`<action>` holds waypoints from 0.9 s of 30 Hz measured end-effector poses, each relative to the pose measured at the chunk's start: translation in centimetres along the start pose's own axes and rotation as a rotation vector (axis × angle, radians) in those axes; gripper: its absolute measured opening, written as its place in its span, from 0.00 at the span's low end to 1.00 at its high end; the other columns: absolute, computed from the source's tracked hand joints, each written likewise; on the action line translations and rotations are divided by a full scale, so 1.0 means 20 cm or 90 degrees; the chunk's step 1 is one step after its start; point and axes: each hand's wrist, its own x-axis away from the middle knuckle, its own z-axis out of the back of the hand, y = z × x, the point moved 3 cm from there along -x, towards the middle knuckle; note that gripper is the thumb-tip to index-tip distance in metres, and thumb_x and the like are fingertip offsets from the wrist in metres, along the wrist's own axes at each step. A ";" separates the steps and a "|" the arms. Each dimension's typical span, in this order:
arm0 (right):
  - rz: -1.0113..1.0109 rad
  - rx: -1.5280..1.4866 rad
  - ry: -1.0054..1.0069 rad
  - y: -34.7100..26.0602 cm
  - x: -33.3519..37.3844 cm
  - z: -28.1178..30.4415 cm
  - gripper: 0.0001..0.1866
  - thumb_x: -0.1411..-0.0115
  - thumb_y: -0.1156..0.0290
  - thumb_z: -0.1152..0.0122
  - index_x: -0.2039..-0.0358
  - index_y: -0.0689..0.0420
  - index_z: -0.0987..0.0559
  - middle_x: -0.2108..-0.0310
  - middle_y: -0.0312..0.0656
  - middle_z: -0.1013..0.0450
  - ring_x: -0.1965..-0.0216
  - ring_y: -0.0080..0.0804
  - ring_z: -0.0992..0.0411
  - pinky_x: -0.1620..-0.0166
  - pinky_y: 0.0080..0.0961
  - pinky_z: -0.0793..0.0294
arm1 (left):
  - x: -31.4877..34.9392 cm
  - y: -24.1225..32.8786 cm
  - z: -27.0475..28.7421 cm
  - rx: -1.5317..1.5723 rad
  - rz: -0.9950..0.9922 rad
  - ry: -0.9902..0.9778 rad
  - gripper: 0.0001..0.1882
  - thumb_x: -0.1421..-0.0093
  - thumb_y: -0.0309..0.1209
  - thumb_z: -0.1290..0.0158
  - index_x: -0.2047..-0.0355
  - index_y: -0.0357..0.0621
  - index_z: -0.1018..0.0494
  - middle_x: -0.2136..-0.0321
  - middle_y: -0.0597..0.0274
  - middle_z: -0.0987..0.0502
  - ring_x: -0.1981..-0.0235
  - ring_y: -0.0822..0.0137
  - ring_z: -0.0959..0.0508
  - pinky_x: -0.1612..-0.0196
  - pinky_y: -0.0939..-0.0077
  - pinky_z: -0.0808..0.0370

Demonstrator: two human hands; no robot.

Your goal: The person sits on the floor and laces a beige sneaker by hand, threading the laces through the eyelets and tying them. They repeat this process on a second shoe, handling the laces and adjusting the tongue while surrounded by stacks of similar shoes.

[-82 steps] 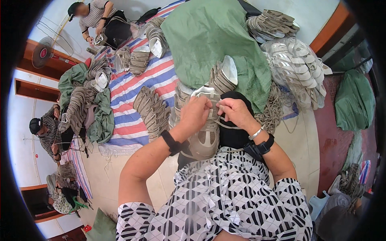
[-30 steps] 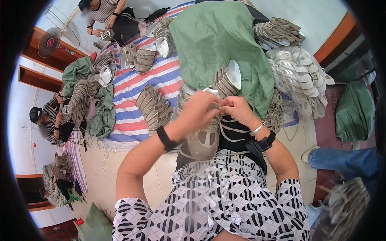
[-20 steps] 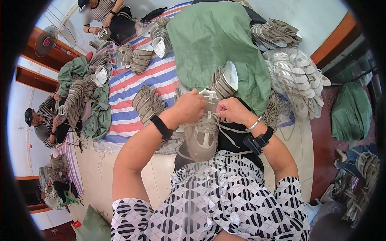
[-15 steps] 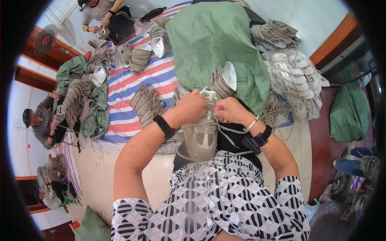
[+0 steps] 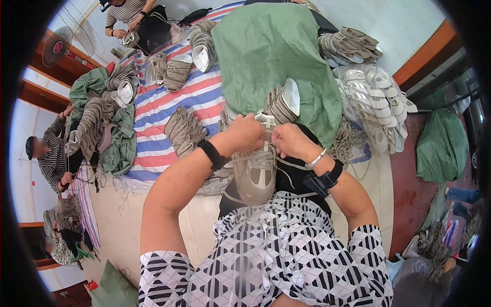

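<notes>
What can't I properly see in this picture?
Head view:
Whether the right hand pinches a lace: hidden by its own curled fingers.
Left side of the shoe near its collar: behind the left hand.
Anything beneath the green sheet: covered by it.
Upper-left co-worker's head: partly cut off by the top edge.

Gap between left hand (image 5: 248,134) and right hand (image 5: 291,140) filled by shoe upper (image 5: 254,179). Forward path from right hand blocked by upright stack of uppers (image 5: 275,105), then by large green sack (image 5: 271,48). Rightward reach obstructed by lace heap (image 5: 349,141) and bagged pale uppers (image 5: 376,102). On striped sheet (image 5: 153,123), a lane is left between green cloth (image 5: 123,146) at left edge and leaning cluster of uppers (image 5: 185,132) toward near edge.
</notes>
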 end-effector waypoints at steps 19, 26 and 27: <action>0.117 0.051 0.307 0.02 0.13 0.01 0.14 0.44 0.63 0.45 0.75 0.64 0.24 0.79 0.51 0.27 0.74 0.47 0.26 0.69 0.39 0.28 | 0.15 0.11 0.07 0.039 -0.095 0.358 0.13 0.50 0.41 0.41 0.77 0.46 0.27 0.75 0.62 0.26 0.64 0.56 0.31 0.60 0.59 0.35; 0.119 0.110 0.168 0.02 0.17 -0.08 0.14 0.46 0.62 0.40 0.78 0.61 0.23 0.83 0.48 0.29 0.80 0.44 0.30 0.72 0.35 0.30 | 0.23 0.15 -0.02 -0.007 0.109 0.148 0.13 0.43 0.39 0.48 0.76 0.42 0.26 0.79 0.59 0.25 0.76 0.54 0.25 0.71 0.61 0.29; 0.130 0.058 0.172 0.03 0.16 -0.08 0.13 0.46 0.63 0.40 0.78 0.61 0.23 0.84 0.47 0.30 0.81 0.42 0.30 0.72 0.33 0.30 | 0.23 0.16 -0.03 -0.005 0.110 0.129 0.15 0.42 0.41 0.49 0.75 0.42 0.25 0.79 0.57 0.24 0.77 0.53 0.24 0.72 0.59 0.29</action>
